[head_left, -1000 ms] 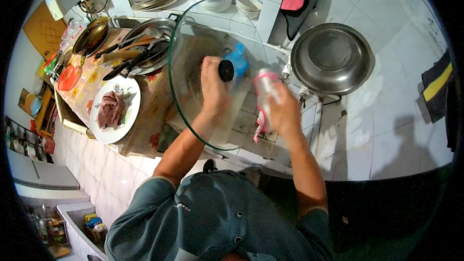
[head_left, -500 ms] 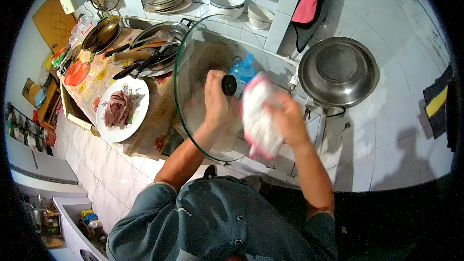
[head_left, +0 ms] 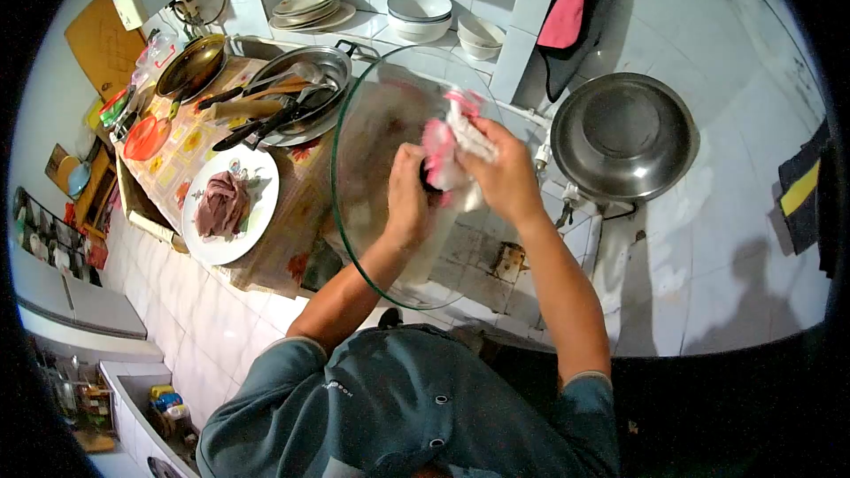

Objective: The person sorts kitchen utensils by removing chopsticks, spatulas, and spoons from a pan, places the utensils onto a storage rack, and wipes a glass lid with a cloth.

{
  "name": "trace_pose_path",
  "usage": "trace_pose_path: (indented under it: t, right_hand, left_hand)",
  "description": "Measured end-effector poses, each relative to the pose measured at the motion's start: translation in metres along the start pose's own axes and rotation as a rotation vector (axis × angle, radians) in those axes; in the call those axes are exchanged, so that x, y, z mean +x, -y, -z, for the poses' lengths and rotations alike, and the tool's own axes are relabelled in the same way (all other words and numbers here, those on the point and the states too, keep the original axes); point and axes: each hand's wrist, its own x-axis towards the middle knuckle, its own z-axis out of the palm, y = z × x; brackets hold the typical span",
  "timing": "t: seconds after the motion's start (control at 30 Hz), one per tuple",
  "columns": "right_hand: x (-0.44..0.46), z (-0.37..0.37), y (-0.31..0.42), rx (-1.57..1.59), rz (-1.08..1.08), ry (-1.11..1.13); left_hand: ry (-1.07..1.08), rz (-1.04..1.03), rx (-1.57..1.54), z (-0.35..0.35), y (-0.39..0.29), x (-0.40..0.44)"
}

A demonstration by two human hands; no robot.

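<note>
A large clear glass lid (head_left: 381, 252) with a green-tinted rim is held up over the tiled sink area. My left hand (head_left: 409, 196) is closed round the lid's dark knob (head_left: 430, 179), which is mostly covered. In my right hand (head_left: 506, 168) a white cloth with pink edging (head_left: 456, 146) is bunched up. The cloth presses against the knob, close to my left fingers. Part of the cloth is blurred by motion.
Left of the lid, a patterned tablecloth bears a white plate (head_left: 197, 228) with a brownish folded cloth (head_left: 221, 205), a metal pan of utensils (head_left: 332, 66) and a frying pan (head_left: 190, 66). A metal basin (head_left: 624, 137) stands right. Bowls (head_left: 419, 18) and plates (head_left: 305, 2) fill the back shelf.
My right hand has brought the cloth up and left onto the knob, bunching it. The blue object seen through the lid is now out of sight. My left hand keeps its hold.
</note>
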Motion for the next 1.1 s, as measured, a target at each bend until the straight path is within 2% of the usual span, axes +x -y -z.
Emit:
trace_pose_path:
  t: [0.03, 0.07, 0.1, 0.17, 0.2, 0.23, 0.3, 0.37, 0.43, 0.47, 0.53, 0.57, 0.63, 0.67, 0.7, 0.77, 0.8, 0.83, 0.9, 0.97, 1.03, 1.1]
  right_hand:
    - [0.004, 0.002, 0.009, 0.311, -0.128, 0.090]
    - [0.007, 0.003, 0.012, 0.569, -0.060, -0.015]
    - [0.007, 0.006, 0.017, 0.566, -0.058, -0.014]
    - [0.006, 0.018, 0.025, 0.957, -0.125, -0.205]
    - [0.006, 0.022, 0.008, 0.981, -0.163, -0.169]
    - [0.005, 0.021, -0.005, 0.971, -0.163, -0.173]
    - [0.003, 0.016, -0.028, 0.854, -0.146, -0.225]
    - [-0.005, 0.008, -0.054, 0.455, -0.109, -0.302]
    - [-0.031, 0.002, -0.038, -0.093, 0.117, -0.221]
    - [-0.040, 0.003, -0.032, -0.093, 0.115, -0.219]
    - [-0.052, 0.007, -0.026, -0.430, 0.052, 0.032]
    - [-0.052, 0.013, -0.030, -0.426, 0.048, 0.035]
    - [-0.051, 0.036, -0.042, 0.338, -0.408, 0.158]
    - [-0.053, 0.042, -0.042, 0.704, -0.359, 0.048]
    - [-0.051, 0.052, -0.038, 0.905, -0.322, 0.034]
    - [-0.048, 0.053, -0.040, 0.859, -0.231, -0.064]
    - [-0.048, 0.046, -0.049, 0.943, -0.284, -0.243]
    - [-0.049, 0.041, -0.050, 0.948, -0.288, -0.245]
    - [-0.050, 0.034, -0.049, -0.356, -0.051, -0.404]
    - [-0.054, 0.032, -0.052, -0.330, -0.030, -0.330]
    - [-0.059, 0.024, -0.067, 0.002, -0.039, -0.099]
    - [-0.061, 0.018, -0.035, 0.082, -0.067, -0.040]
  left_hand:
    - [-0.058, -0.004, -0.117, -0.013, -0.006, -0.002]
    - [-0.136, 0.069, -0.144, -0.024, -0.019, -0.011]
    - [-0.135, 0.067, -0.147, -0.020, -0.016, -0.010]
    - [-0.042, 0.006, -0.041, -0.006, -0.007, -0.005]
    - [-0.017, -0.011, -0.024, -0.002, -0.003, -0.003]
    - [0.007, -0.027, -0.007, 0.003, 0.002, -0.002]
    - [-0.024, 0.069, -0.049, -0.004, -0.007, -0.007]
    - [-0.033, 0.119, -0.089, -0.005, -0.005, -0.007]
    - [0.012, 0.074, -0.158, 0.003, 0.010, -0.002]
    - [-0.019, 0.002, -0.105, 0.000, 0.008, -0.003]
    - [-0.034, 0.059, -0.101, 0.001, 0.005, -0.004]
    - [-0.044, 0.115, -0.098, 0.003, 0.004, -0.006]
    - [-0.037, 0.111, -0.096, 0.004, 0.005, -0.006]
    - [-0.047, 0.137, -0.080, 0.002, 0.002, -0.008]
    - [-0.057, 0.166, -0.063, 0.001, 0.000, -0.010]
    - [-0.044, 0.186, -0.079, 0.000, -0.002, -0.011]
    - [-0.026, 0.197, -0.100, 0.000, -0.003, -0.011]
    - [-0.028, 0.201, -0.094, 0.000, -0.004, -0.012]
    - [0.006, 0.202, -0.092, -0.001, -0.006, -0.012]
    - [-0.028, 0.189, -0.074, -0.006, -0.009, -0.013]
    - [-0.057, 0.187, -0.041, -0.003, -0.008, -0.013]
    - [-0.034, 0.181, -0.029, -0.001, -0.005, -0.013]
